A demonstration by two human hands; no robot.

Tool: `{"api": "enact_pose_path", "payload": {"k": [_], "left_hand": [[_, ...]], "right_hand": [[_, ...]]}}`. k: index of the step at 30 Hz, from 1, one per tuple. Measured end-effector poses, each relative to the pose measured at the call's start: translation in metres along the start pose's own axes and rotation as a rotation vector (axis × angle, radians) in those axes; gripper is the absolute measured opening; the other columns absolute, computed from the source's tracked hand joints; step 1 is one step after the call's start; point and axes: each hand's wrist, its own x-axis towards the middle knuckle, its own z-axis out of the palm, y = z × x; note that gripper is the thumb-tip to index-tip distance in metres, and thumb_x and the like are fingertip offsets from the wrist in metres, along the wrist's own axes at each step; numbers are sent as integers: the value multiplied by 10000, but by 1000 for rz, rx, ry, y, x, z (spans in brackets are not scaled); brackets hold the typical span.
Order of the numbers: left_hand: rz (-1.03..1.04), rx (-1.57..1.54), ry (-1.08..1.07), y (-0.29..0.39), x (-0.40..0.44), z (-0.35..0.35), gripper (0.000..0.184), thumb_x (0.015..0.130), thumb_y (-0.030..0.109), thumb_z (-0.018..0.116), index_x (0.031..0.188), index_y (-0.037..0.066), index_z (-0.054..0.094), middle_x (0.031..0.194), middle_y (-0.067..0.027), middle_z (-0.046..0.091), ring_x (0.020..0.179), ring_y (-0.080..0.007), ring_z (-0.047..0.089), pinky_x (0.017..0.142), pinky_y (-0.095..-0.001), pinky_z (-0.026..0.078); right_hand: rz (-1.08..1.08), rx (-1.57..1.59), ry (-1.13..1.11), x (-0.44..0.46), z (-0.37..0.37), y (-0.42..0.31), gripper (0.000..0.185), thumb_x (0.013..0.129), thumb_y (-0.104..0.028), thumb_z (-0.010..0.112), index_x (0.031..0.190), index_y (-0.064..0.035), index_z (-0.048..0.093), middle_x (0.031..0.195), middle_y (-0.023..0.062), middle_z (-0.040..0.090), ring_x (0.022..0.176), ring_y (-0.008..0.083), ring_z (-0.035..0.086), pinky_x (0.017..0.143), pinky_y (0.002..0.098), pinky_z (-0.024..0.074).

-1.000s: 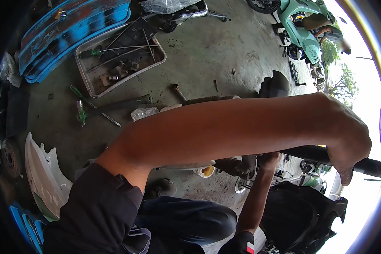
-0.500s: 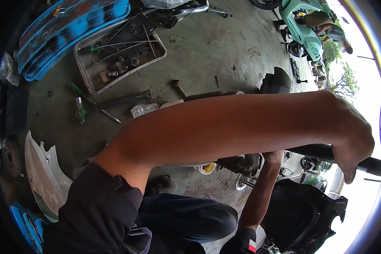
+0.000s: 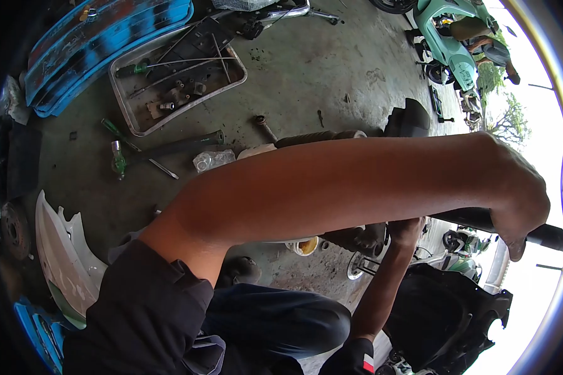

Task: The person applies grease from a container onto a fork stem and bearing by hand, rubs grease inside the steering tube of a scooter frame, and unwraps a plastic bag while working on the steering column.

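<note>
My left arm stretches across the middle of the head view and covers much of what lies behind it. My left hand (image 3: 524, 194) is closed over a black bar (image 3: 547, 242) at the right, thumb hanging down and the other fingers hidden. Beneath that forearm, my right hand (image 3: 406, 232) is curled into a fist beside a dark, grimy part (image 3: 360, 239). What it grips, if anything, is hidden. A thin metal disc (image 3: 356, 265) sits just below that part, and a yellowish-white cup-like piece (image 3: 305, 245) lies to its left.
A metal tray (image 3: 242, 69) holds tools and small parts. Nearby on the floor are a hammer (image 3: 117, 164), a screwdriver (image 3: 166, 169) and a clear plastic piece (image 3: 213, 160). White bodywork (image 3: 65, 250) lies left, a black panel (image 3: 447, 319) lower right. A person (image 3: 497, 51) is by a mint-green scooter (image 3: 444, 44).
My right hand has shifted slightly up and to the right. My left hand has moved a touch up and left, still closed over the black bar.
</note>
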Motion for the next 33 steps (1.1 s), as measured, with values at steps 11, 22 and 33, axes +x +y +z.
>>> {"api": "enact_pose_path", "payload": {"k": [11,22,33], "left_hand": [[-53,48,18,-5,2,3,551,888,568,713,1123,75,781,1101,-137,761,1076,-323,702,955,-458,530],[-93,17,63,-13,-1,5,494,894,523,728,1109,79,763,1017,-142,758,1004,-318,716,896,-461,539],[-138,-46,136,-11,-13,1,464,878,447,769,1114,48,737,977,-163,748,943,-330,727,858,-462,547]], "right_hand": [[790,1060,39,2,1,-22,210,983,-152,593,1095,-16,707,1113,89,713,1111,178,637,938,376,497],[636,817,-8,24,-61,-43,220,875,24,611,1079,52,687,958,21,663,866,102,542,817,271,431],[1012,759,143,16,-98,-85,387,843,-33,603,1212,58,676,1082,101,686,944,113,587,894,258,461]]}}
